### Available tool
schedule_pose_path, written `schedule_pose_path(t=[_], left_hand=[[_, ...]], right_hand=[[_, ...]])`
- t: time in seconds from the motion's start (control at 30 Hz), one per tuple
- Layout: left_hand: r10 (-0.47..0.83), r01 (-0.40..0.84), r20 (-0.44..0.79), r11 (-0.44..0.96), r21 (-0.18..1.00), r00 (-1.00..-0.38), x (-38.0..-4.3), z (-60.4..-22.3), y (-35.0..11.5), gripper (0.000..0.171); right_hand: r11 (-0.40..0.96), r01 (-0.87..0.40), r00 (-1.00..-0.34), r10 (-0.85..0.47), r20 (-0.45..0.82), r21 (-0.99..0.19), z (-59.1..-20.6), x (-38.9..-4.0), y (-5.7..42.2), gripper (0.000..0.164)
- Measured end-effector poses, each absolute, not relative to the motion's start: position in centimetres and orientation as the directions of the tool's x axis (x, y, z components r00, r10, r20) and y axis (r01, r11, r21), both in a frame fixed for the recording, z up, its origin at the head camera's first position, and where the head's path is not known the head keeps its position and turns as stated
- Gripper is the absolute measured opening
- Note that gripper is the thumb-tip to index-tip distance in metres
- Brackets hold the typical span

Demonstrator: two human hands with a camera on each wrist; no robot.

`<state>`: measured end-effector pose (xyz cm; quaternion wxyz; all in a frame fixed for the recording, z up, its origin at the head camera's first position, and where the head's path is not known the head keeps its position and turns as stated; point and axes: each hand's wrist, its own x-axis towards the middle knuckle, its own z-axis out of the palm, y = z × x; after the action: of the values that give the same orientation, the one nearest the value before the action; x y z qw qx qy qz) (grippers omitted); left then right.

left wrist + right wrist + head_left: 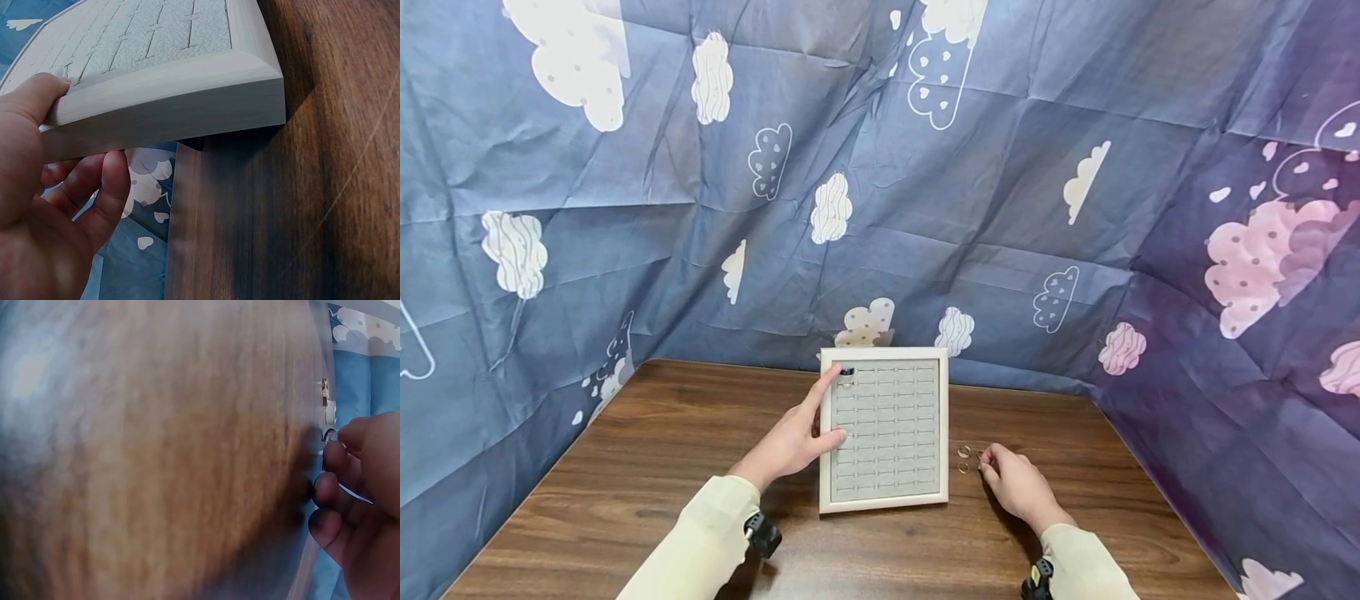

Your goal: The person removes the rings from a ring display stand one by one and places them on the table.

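A white-framed ring display tray [886,433] with grey slotted padding stands tilted up on the table. My left hand [797,437] grips its left side. In the left wrist view the thumb [39,94] lies over the frame's face and other fingers [114,181] curl behind it. In the tray's top left corner sit a dark blue item [847,372] and a ring [846,384] below it. To the right of the tray my right hand [1018,483] pinches a small ring [329,434] at the table. Two thin rings, an upper one [964,451] and a lower one [963,468], lie beside its fingertips.
The brown wooden table [700,417] reaches back to a blue cloth backdrop [880,167] with cloud prints, which also hangs along both sides. Black wrist cameras are worn on the left wrist [763,534] and the right wrist [1037,579].
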<state>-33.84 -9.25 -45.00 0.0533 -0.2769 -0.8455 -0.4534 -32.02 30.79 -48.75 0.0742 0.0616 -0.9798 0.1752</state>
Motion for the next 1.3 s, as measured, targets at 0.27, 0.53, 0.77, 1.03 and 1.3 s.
schedule_pose_path(t=[0.27,0.53,0.77,1.03,1.3], left_hand=[[0.429,0.537,0.359,0.429,0.726,-0.829,-33.9,-45.0,-9.3,0.103],[0.432,0.529,0.352,0.41,0.743,-0.83,-34.0,-45.0,-9.4,0.103],[0.436,0.534,0.357,0.405,0.742,-0.826,-33.8,-45.0,-9.3,0.101],[0.427,0.546,0.372,0.423,0.723,-0.824,-33.8,-45.0,-9.3,0.1],[0.435,0.541,0.362,0.419,0.729,-0.824,-33.8,-44.9,-9.3,0.1]], right_hand=[[0.93,-0.146,-0.98,-0.089,0.178,-0.339,-48.4,-31.9,30.7,0.005],[0.913,-0.196,-0.963,-0.11,0.247,-0.358,-46.4,-31.7,30.0,0.006],[0.911,-0.221,-0.951,-0.123,0.282,-0.348,-45.6,-31.7,29.6,0.006],[0.888,-0.239,-0.934,-0.101,0.342,-0.392,-44.9,-32.1,29.3,0.005],[0.856,-0.304,-0.901,-0.117,0.418,-0.418,-42.9,-32.0,27.7,0.004]])
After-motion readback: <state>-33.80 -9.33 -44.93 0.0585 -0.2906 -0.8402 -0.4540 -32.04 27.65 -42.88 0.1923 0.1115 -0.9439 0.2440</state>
